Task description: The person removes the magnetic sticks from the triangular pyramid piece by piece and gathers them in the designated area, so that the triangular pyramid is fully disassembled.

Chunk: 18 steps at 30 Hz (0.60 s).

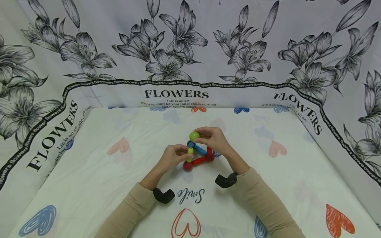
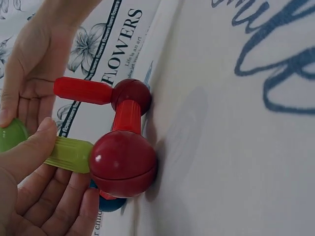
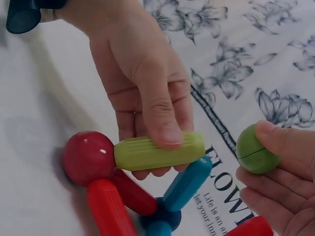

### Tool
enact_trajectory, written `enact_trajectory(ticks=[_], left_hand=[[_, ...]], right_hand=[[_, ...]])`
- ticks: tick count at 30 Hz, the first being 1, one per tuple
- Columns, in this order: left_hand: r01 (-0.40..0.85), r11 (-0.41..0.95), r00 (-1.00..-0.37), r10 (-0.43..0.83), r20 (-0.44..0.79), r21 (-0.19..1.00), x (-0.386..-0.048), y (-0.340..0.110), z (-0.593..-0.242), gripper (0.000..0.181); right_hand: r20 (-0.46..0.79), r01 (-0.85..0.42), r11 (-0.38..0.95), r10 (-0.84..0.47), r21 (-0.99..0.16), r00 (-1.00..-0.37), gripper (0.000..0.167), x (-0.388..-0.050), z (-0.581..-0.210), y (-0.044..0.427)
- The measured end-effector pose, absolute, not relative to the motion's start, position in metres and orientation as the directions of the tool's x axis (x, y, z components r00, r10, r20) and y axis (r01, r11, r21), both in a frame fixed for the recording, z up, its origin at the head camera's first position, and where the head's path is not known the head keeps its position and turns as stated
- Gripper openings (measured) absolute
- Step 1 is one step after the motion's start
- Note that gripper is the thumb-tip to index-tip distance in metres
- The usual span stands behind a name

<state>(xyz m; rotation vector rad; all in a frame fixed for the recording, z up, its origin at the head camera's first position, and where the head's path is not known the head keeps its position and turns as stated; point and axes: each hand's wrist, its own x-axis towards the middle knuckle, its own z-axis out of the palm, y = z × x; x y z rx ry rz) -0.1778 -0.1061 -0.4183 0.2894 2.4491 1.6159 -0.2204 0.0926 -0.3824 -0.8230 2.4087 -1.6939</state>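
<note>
My left hand [image 1: 173, 158] pinches a yellow-green rod [image 3: 160, 151] between thumb and fingers; the rod stands upright on a red ball [image 2: 123, 163]. In my right hand [image 1: 215, 138] a green ball [image 3: 257, 149] is held by thumb and fingertips, above the rod and apart from its free end in the right wrist view. Red rods [image 1: 199, 161] join the red ball to other parts, among them a second red ball [image 1: 209, 156] with another red rod [image 2: 83, 90] rising from it. Blue rods [image 1: 200, 150] and a dark blue ball [image 3: 161, 214] form the far side.
The structure stands on a white cloth [image 1: 89, 185] printed with hearts and the word Smile. Behind it hangs a floral curtain [image 1: 178, 66]. Black wrist devices [image 1: 226, 180] sit at both sleeve cuffs, close to the cloth.
</note>
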Motion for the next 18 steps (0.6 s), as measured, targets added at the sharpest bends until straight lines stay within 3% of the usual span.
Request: enact_trajectory(ticks=[18], left_hand=[[0.124, 0.428, -0.951, 0.310, -0.017, 0.895, -0.1763, -0.1061, -0.4131, 0.032]], right_hand=[[0.168, -0.294, 0.214, -0.464, -0.932, -0.870, 0.038, -0.2177, -0.3852, 0.1011]])
